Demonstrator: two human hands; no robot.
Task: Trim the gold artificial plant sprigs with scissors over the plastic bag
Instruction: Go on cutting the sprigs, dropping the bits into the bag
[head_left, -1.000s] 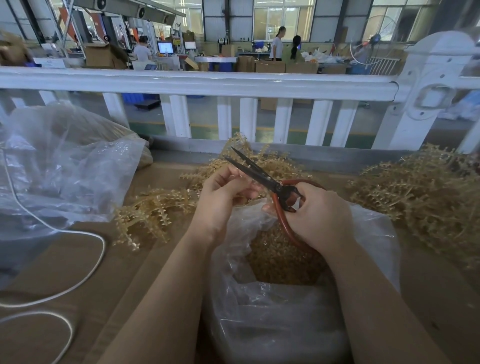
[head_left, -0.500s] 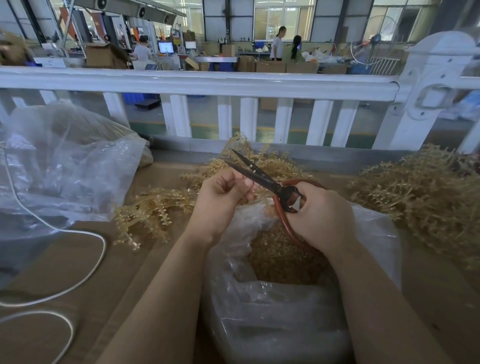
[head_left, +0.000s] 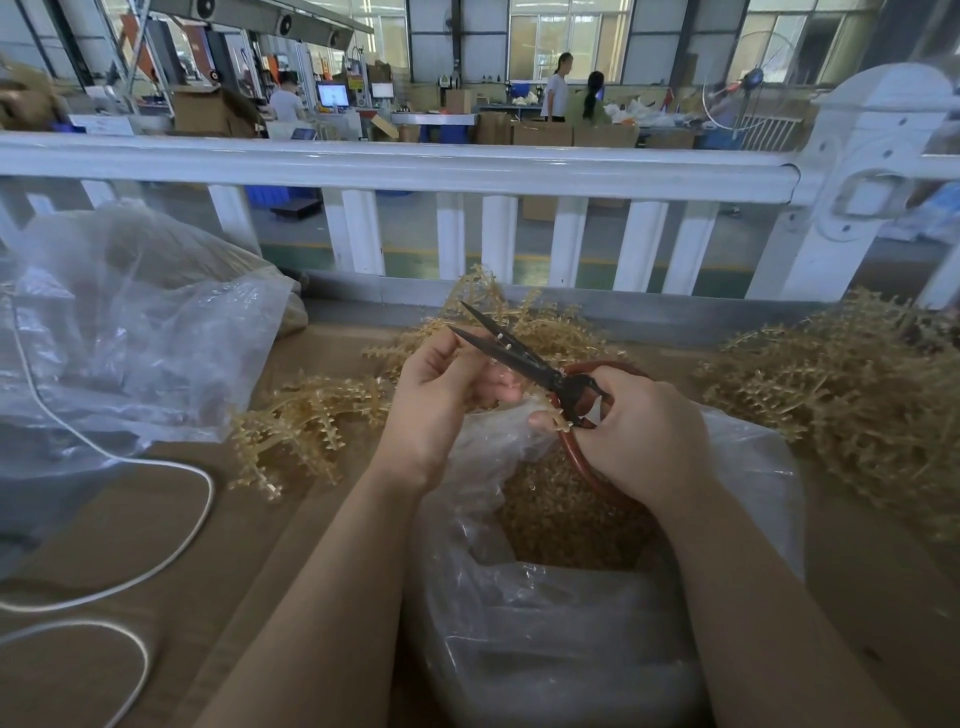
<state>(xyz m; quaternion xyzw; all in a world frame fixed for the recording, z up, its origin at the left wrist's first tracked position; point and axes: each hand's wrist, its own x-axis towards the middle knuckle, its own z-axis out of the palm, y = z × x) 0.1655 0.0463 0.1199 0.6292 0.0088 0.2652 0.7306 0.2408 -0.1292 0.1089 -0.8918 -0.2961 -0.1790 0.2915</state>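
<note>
While both forearms reach in from the near edge, a clear plastic bag (head_left: 545, 639) sits open between them on the brown table (head_left: 104, 519), its inside heaped with gold trimmings (head_left: 561, 514). Just above the bag's mouth, the right hand (head_left: 639, 431) curls round the reddish loop handles of the scissors (head_left: 524, 358), whose dark blades stand slightly parted and point up and left. The left hand (head_left: 436, 400) has its fingers bent together, pinching a small sprig piece (head_left: 493, 371) beside the blades; how much of it is held I cannot tell. A white cable (head_left: 171, 540) loops across the table at left. Beyond the hands lie loose gold sprigs (head_left: 306, 421), with a bigger pile (head_left: 852, 410) at right and a second crumpled bag (head_left: 130, 322) at left. A white fence (head_left: 415, 161) runs behind the table, and past it a workshop floor shows people (head_left: 558, 85) standing among cardboard boxes.
</note>
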